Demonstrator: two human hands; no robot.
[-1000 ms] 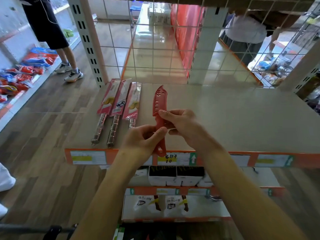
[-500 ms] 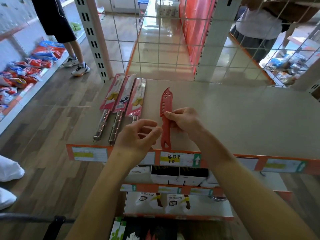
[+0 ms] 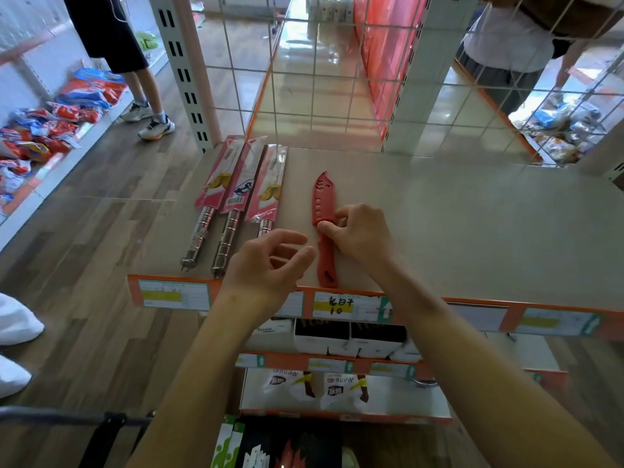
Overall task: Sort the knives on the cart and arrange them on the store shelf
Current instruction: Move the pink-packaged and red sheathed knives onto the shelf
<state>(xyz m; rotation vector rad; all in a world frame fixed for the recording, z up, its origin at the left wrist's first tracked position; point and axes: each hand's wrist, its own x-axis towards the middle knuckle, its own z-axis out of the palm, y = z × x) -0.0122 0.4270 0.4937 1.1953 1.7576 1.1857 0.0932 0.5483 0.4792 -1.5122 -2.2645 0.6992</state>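
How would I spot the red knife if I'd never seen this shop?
Find the beige, orange-edged shelf. Right of three packaged steel-handled knives is the red knife, held by the right hand. It alone is all red, unpackaged.

Both bare forearms reach forward from the lower edge, angling toward each other. The left hand (image 3: 270, 261) hovers with its fingers loosely curled, holding nothing (palm turned to the right). The right hand (image 3: 363, 236) pinches a flat red plastic knife (image 3: 325, 201) between thumb and fingertips.
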